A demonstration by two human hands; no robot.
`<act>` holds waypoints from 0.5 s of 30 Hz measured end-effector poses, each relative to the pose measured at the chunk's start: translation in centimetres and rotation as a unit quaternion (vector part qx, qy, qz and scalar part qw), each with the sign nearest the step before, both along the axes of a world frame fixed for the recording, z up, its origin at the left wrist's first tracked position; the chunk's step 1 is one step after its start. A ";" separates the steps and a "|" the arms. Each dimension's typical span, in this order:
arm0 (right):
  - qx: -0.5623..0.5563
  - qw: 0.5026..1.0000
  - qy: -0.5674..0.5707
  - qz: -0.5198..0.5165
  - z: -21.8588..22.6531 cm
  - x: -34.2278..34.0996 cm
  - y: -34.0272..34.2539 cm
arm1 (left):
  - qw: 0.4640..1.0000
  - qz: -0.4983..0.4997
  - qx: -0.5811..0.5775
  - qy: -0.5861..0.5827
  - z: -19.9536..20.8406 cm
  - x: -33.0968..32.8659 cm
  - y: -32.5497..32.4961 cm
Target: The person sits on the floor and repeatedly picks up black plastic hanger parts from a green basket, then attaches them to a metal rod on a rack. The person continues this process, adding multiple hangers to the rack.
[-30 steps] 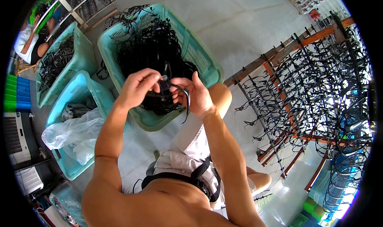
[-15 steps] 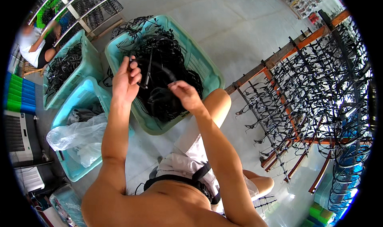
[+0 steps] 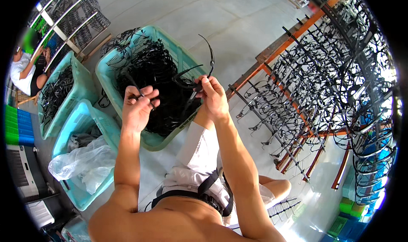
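L hand (image 3: pixel 138 108): fingers half curled, a bit spread, w/ a thin dark strip (image 3: pixel 141 92) caught btwn them; strip slants, one end up past the fingertips, other end down to their R. R hand (image 3: pixel 215 98): thumb + fingers pinched tight on a black glasses frame (image 3: pixel 188 86), approx. at one corner. One arm of it sticks up above the R fingers, curving; another dark arm reaches out to their L. The two hands are apart, L fingers well L of the R ones.

Under + btwn both sets of fingers: big pale green basket (image 3: pixel 106 78) w/ a tangled black heap (image 3: pixel 159 63). L of the L fingers: 2nd basket (image 3: pixel 80 82) w/ dark bits; below-L of them, blue-green basket (image 3: pixel 109 127) w/ clear plastic bag (image 3: pixel 83 159). Far L + a bit above: seated person (image 3: pixel 23 72), white top. R of the R fingers: rack (image 3: pixel 293 38), orange beam, loads of black frames hung.
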State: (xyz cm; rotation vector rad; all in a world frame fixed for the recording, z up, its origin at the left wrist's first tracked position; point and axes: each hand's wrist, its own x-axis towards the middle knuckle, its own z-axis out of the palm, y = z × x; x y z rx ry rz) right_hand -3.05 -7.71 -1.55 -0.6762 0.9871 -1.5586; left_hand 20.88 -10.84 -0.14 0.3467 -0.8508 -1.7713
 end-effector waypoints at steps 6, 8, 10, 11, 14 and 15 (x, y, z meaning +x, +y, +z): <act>0.009 0.999 0.004 -0.053 5.0 -1.7 7.4 | 0.838 0.087 -0.417 -0.340 3.8 -7.5 5.6; 0.006 0.996 -0.051 -0.066 5.4 -1.3 9.2 | 0.741 0.148 -0.482 -0.443 4.9 -10.0 7.4; 0.000 0.995 -0.013 -0.104 5.7 -1.3 11.6 | 0.747 0.117 -0.452 -0.474 3.4 -10.9 8.5; 0.009 0.990 0.057 -0.128 5.8 -2.1 12.5 | 0.755 0.080 -0.452 -0.469 3.6 -11.8 9.0; 0.117 0.910 0.372 -0.143 7.3 -3.7 16.5 | 0.813 -0.101 -0.324 -0.474 5.1 -12.6 10.1; 0.105 0.893 0.411 -0.150 7.2 -4.1 17.8 | 0.883 -0.154 -0.153 -0.415 4.4 -13.3 10.4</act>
